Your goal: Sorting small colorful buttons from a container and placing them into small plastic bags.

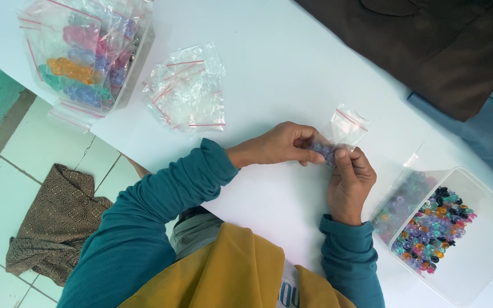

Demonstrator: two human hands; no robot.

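Note:
Over the white table point(292, 74), both hands hold a small clear zip bag point(344, 129) with a red seal strip. Purple beads point(322, 149) fill its lower end. My left hand point(283, 144) pinches the bead-filled end from the left. My right hand point(349, 182) grips the same end from below, thumb pressed on the plastic. The bag's open top points up and to the right, away from me.
A clear tub point(486, 251) of mixed coloured beads stands at the right. A pile of empty zip bags point(186, 91) lies ahead. A container of filled bead bags point(84, 54) is at top left. Another person in dark clothing point(429, 40) sits opposite. Patterned cloth point(58, 222) lies on the floor.

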